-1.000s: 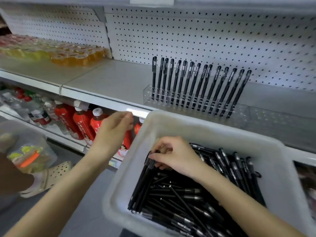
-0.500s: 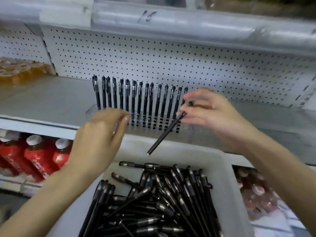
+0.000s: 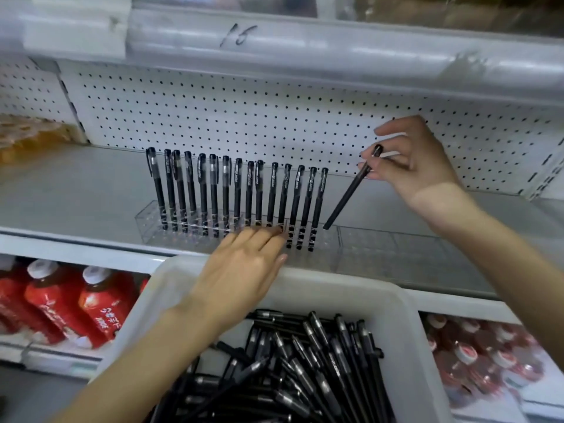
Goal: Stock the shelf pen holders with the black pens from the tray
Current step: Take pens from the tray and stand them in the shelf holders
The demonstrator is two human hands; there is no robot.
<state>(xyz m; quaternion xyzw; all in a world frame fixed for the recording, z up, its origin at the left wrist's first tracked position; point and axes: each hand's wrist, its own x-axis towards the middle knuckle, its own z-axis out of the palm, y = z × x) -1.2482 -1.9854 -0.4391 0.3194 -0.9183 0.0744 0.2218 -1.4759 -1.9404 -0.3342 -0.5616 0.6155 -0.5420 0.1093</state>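
You face a grey shelf (image 3: pixel 76 184) backed by white pegboard (image 3: pixel 244 111). Your right hand (image 3: pixel 418 160) pinches a black pen (image 3: pixel 348 193) near its cap between thumb and fingertips, with the other fingers loosely spread. The pen slants down and left from that hand, its tip at the clear pen holder (image 3: pixel 152 221), just beside the last of the row of pens (image 3: pixel 238 190). You cannot tell whether the tip is in a hole. Your left hand (image 3: pixel 244 270) lies flat against the holder's front, fingers straight, gripping nothing. Below both hands, the white tray (image 3: pixel 406 331) holds loose pens (image 3: pixel 305 361). Red bottles (image 3: pixel 97 309) sit left of your left forearm.
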